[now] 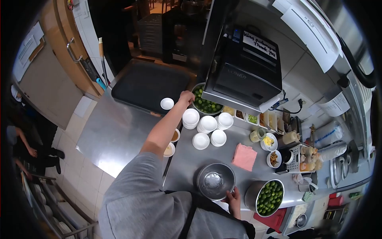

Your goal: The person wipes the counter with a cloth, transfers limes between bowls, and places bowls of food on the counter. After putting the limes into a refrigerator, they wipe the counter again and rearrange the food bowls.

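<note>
Left hand (187, 98), upper centre of frame: beside green-fruit bowl (213, 114); grip cannot be told. Right hand (234, 198), lower centre: holding steel bowl (215, 181) by rim, at worktop (181, 171) edge.

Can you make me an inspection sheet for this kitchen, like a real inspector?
Surface: shiny steel counter.
Job's things: mixing bowl, upper green fruits, stacked white cups.
Clutter: pink cloth, black tray.
Grip: left hand at the upper green fruits, fingertips' hold unclear; right hand holding the mixing bowl's rim.
Cables: black plug at the wall, near the black machine.
Surroundings: another person at the left, near a door.
</note>
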Available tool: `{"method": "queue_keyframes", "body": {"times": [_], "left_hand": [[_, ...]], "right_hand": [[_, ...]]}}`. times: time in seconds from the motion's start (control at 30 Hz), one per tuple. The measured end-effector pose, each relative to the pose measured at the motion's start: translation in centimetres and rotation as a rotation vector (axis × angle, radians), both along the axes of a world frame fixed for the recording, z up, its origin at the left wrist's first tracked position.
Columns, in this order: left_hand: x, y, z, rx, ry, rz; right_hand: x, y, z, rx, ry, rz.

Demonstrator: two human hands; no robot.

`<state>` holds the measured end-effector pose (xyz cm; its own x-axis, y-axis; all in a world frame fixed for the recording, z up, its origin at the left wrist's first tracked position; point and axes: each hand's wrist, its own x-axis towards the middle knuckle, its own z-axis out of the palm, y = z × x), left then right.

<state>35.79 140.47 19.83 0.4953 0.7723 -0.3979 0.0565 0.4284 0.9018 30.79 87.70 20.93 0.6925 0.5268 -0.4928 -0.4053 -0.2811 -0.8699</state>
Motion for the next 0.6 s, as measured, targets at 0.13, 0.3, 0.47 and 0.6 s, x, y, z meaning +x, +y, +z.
{"method": "queue_keyframes", "body": {"times": [0.13, 0.3, 0.47, 0.6], "left_hand": [[-1.2, -0.6, 1.7, 0.010, -0.197, 0.073], [-2.6, 0.2, 6.0, 0.072, -0.251, 0.061], [-7.9, -0.1, 10.0, 0.231, -0.218, 0.090], [-15.0, -2.9, 11.3, 0.327, -0.219, 0.173]], "right_hand": [[0.2, -0.6, -0.9, 0.014, 0.009, 0.011], [0.5, -0.6, -1.0, 0.029, 0.015, 0.029], [1.0, -0.1, -0.8, 0.025, -0.061, 0.067], [1.9, 0.1, -2.4, 0.074, -0.008, 0.118]]}}
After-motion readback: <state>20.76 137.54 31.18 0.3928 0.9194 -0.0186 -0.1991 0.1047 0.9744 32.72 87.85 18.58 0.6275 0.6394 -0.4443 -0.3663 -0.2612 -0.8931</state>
